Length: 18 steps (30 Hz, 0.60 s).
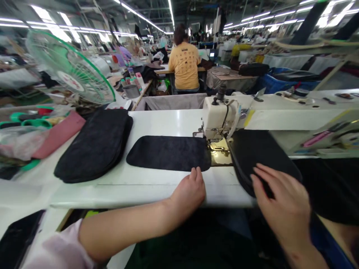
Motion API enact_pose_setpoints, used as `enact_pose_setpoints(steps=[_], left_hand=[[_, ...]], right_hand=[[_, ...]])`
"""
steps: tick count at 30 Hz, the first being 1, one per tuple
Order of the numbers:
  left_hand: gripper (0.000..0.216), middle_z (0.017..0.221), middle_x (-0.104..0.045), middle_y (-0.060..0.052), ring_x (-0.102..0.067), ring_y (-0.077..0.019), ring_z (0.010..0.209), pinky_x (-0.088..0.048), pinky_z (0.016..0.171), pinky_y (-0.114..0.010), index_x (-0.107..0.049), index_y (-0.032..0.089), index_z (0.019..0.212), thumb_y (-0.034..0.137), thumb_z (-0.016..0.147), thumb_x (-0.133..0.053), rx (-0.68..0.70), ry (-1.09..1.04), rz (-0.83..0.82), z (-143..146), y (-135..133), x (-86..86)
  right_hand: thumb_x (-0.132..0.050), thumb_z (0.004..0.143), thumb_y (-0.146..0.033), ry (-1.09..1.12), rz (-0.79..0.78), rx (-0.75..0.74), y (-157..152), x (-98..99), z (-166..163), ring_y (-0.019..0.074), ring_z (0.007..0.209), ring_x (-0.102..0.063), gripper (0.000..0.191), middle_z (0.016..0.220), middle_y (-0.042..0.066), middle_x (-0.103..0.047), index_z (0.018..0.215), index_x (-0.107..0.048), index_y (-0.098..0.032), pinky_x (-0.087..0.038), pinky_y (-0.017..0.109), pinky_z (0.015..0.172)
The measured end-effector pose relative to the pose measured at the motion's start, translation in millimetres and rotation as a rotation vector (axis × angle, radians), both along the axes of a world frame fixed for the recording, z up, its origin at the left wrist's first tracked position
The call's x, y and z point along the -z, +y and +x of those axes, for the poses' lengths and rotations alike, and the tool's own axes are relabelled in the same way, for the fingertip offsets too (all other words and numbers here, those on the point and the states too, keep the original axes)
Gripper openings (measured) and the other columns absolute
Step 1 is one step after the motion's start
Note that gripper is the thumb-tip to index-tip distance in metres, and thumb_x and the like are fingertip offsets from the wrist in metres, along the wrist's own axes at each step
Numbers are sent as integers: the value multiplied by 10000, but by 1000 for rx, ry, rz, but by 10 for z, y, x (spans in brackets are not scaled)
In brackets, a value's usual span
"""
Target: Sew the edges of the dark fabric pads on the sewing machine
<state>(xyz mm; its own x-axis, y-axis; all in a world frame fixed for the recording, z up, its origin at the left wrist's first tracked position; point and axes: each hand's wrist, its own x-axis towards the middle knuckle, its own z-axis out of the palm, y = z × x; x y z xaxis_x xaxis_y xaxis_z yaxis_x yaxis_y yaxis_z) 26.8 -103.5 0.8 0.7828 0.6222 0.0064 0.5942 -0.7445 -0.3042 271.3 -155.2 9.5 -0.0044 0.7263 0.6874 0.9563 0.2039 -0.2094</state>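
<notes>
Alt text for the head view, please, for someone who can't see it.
A person's left hand is at a dark panel beside a sewing machine, the right hand at black material; a dark stack lies further left.

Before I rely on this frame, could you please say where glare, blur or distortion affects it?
Head view: the ceiling lights glare white and the white tabletop reflects a bright streak; head view, left side: the fan looks stretched and smeared; head view, nearer the middle: the sewing machine's head and the black panel look clearer.
</notes>
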Motion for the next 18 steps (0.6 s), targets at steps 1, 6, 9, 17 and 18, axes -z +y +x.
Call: enact_pose_setpoints(steps=[1,6,9,17,18], left_hand=[[362,1341,-599,-298,-633,-369,1176,-600,724,-356,-668,2,1218,77,877,-574,-11,4,18,22,-48,15],[260,1086,-695,-250,-692,-309,973,-565,622,-311,-682,3,1110,33,885,-555,-80,-15,-35,123,-7,-112],[158,909,-670,-173,-677,-267,837,-533,566,-292,-685,53,952,9,882,-550,-140,-54,-158,165,164,-249],[207,864,-637,-134,-661,-260,828,-534,669,-314,-646,117,831,-23,844,-493,-126,-159,-156,166,478,-277],[208,857,-639,-132,-663,-267,830,-533,683,-324,-647,120,827,-12,846,-487,-122,-161,-150,161,496,-270]], right_hand=[[-567,982,-333,-8,-18,35,-32,-4,163,311,1087,-653,243,1207,122,-702,1160,-670,-204,-474,497,997],[-424,985,-618,-98,-114,-18,-229,159,811,363,1135,-642,574,1250,179,-663,1271,-629,-165,-508,533,988],[-403,999,-608,-116,-174,-34,-391,216,926,338,1165,-645,590,1361,167,-612,1354,-574,-170,-528,508,987],[-506,1015,-398,-114,-93,108,-645,-120,967,291,1069,-686,325,1180,148,-717,1134,-694,-160,-542,497,964],[-502,1016,-387,-117,-78,145,-662,-152,995,291,1055,-689,320,1161,150,-724,1112,-701,-156,-547,496,952]])
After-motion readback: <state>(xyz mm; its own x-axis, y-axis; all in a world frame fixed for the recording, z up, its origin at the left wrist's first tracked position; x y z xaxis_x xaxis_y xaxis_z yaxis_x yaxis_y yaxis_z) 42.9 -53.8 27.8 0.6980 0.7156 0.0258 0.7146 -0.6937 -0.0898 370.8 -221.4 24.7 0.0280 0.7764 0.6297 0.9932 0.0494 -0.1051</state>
